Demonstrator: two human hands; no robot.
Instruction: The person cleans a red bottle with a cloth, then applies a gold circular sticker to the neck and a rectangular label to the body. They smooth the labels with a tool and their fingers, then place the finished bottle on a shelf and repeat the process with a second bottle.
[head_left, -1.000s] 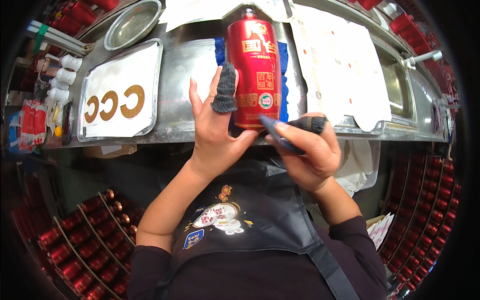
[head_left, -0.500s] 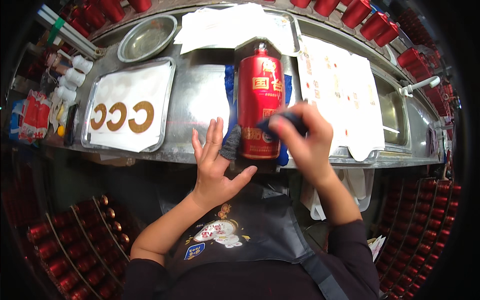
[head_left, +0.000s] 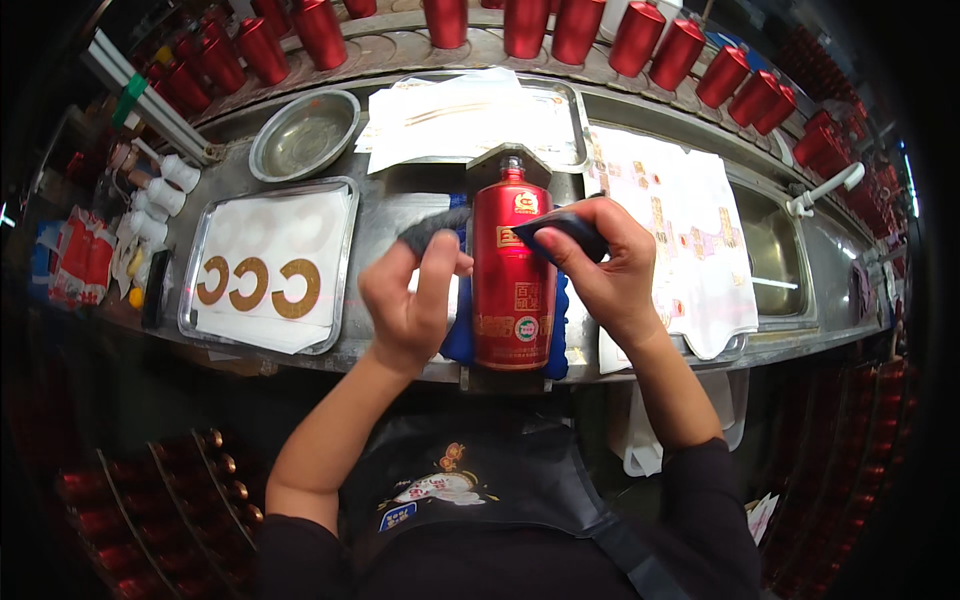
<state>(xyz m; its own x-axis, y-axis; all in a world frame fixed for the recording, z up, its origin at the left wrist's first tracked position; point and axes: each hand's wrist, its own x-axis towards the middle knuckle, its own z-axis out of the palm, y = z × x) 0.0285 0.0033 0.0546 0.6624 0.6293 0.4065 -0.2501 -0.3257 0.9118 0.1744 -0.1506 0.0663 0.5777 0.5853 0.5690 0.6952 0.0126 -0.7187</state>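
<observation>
A brushed-metal work surface (head_left: pixel 835 270) stretches across our view, bending toward the rim. Close to us, a glossy red bottle with gold markings and a clear neck (head_left: pixel 512 277) lies on its back, base toward us, over a bunched blue cloth (head_left: pixel 463 338).

Our left hand (head_left: pixel 403 300) is at its left side, fingers loosely bent, one in a dark knitted sleeve, seemingly carrying nothing; we cannot tell whether they touch the bottle. Our right fingers pinch a dark, wedge-shaped scraper (head_left: pixel 577 234) above its upper gold print; contact is unclear, and the right hand (head_left: pixel 617 268) stays clear of the neck.

We judge the bottle stiff, fairly heavy if glass, slippery on its smooth coat and breakable if dropped. We would take hold around the broad body with both hands, off the print, rather than by the slim neck.

Beyond, to the left, three gold C-shaped pieces (head_left: pixel 311 289) lie on white paper; farthest off stand plain red bottles (head_left: pixel 525 30).
</observation>
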